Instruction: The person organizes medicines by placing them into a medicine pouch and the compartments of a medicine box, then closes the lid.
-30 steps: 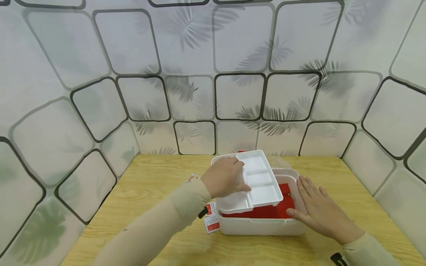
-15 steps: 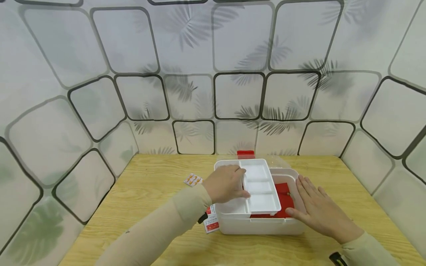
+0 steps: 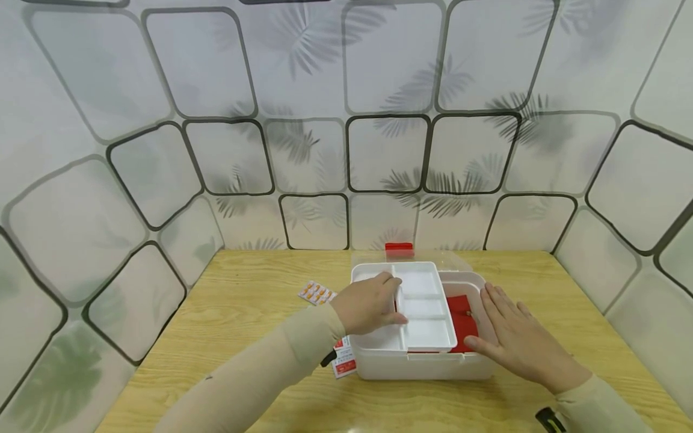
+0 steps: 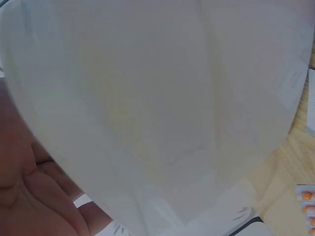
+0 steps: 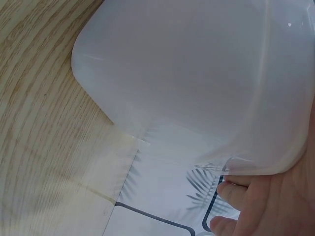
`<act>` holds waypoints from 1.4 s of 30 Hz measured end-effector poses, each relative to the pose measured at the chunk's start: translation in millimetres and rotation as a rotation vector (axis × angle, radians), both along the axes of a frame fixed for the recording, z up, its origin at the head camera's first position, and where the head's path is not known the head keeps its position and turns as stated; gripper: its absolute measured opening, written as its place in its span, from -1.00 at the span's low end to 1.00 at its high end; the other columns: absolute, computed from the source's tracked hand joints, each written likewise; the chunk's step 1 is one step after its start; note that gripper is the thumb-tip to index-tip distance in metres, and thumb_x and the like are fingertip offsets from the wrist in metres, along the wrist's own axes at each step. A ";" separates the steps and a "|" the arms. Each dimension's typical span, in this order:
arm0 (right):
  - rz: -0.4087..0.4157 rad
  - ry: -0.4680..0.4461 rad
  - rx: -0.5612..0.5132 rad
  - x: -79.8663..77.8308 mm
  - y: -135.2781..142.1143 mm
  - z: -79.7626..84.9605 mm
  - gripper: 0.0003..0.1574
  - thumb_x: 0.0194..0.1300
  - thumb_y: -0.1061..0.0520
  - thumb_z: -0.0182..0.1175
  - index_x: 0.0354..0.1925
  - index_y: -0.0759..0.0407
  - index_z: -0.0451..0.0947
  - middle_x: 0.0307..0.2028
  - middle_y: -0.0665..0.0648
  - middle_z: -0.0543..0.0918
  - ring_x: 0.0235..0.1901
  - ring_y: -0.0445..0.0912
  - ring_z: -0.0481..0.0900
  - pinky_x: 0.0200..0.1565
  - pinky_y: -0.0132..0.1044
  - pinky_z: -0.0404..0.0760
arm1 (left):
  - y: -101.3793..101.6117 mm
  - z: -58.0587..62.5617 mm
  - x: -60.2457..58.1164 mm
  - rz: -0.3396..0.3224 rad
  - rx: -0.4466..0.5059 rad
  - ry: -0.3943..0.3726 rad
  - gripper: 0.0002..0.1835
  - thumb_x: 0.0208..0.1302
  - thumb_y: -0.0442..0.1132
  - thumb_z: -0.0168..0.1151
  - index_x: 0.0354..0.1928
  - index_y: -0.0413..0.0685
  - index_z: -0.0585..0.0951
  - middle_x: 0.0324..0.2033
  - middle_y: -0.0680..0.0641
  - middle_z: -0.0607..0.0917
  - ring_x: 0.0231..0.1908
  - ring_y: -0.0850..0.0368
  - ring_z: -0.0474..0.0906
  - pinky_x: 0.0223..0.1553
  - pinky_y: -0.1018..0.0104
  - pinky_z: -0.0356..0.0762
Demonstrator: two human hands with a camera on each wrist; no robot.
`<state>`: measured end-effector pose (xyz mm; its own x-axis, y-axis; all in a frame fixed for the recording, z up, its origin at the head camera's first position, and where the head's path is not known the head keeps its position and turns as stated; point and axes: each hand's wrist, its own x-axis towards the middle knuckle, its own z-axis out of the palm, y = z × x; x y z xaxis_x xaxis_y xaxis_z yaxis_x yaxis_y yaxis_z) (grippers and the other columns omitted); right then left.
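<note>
My left hand (image 3: 368, 304) grips the middle divider of a white compartment tray (image 3: 424, 308), thumb and fingers curled over it. The tray sits level in the left part of a white plastic box (image 3: 425, 365), its edge at the box rim. In the left wrist view the pale box wall (image 4: 162, 113) fills most of the picture. My right hand (image 3: 522, 337) lies with straight fingers against the right wall and front corner of the box. Red cloth-like material (image 3: 462, 322) shows inside the box, to the right of the tray; the rest of it is hidden under the tray.
Behind the box lies a clear lid (image 3: 438, 260) with a red clasp (image 3: 399, 250). A blister pack of orange pills (image 3: 316, 293) rests on the wooden table (image 3: 243, 313) left of the box. Red-and-white packets (image 3: 343, 359) lie by the box's left side, partly covered by my left forearm.
My left hand has lowered the tray from a tilt over the box to level inside it. The red clasp and pill pack have come into fuller view. My right hand stays at the box's side.
</note>
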<state>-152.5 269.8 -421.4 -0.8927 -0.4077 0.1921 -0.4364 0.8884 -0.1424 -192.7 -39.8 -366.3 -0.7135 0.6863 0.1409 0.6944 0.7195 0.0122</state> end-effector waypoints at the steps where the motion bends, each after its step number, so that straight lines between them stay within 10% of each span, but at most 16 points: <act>1: 0.001 0.002 0.001 -0.1 0.1 -0.2 0.24 0.24 -0.47 0.03 0.44 0.41 -0.04 0.46 0.34 -0.03 0.43 0.23 -0.08 0.23 0.34 0.09 | -0.3 -0.5 -0.2 0.002 -0.004 0.001 -0.21 0.22 0.27 0.18 0.27 -0.21 0.39 0.06 -0.09 0.51 -0.05 0.10 0.57 -0.01 0.28 0.54; 42: 0.008 0.005 0.002 -0.6 -0.6 -0.1 0.22 0.24 -0.46 0.04 0.43 0.42 0.00 0.45 0.35 -0.01 0.42 0.24 -0.05 0.20 0.37 0.10 | 2.6 -12.3 -1.7 0.078 -0.023 -0.069 -0.21 0.18 0.28 0.21 0.27 -0.16 0.41 0.08 -0.11 0.52 -0.10 0.02 0.60 -0.10 0.17 0.58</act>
